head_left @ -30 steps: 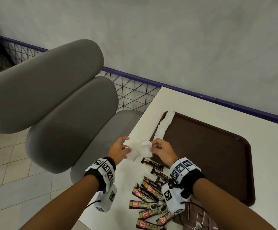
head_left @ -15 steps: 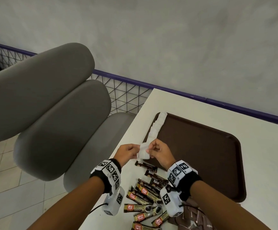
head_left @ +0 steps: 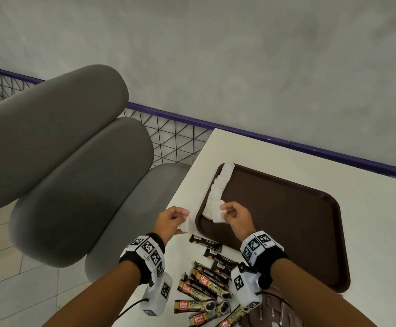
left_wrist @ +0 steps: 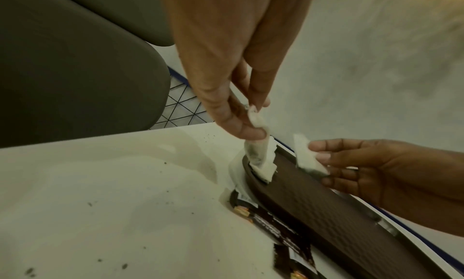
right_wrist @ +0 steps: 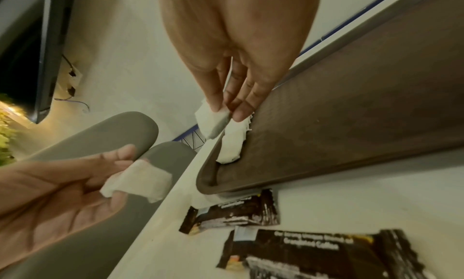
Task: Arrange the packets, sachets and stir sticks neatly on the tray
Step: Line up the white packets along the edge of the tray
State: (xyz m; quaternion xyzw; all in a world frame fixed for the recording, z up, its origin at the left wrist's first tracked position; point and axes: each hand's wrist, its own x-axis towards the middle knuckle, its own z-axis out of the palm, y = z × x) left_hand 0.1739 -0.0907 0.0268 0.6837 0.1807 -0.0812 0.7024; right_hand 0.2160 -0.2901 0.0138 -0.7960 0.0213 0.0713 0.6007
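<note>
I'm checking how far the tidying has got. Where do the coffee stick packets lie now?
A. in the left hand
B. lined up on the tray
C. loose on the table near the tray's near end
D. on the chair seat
C: the coffee stick packets lie scattered on the table, off the tray; only white sachets line the tray's left edge.

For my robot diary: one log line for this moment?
left hand: pinches white sachet | right hand: pinches white sachet over tray

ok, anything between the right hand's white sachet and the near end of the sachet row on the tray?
Nothing visible. The right hand pinches the sachet just above the row at the tray corner; the coffee packets lie off the tray.
</note>
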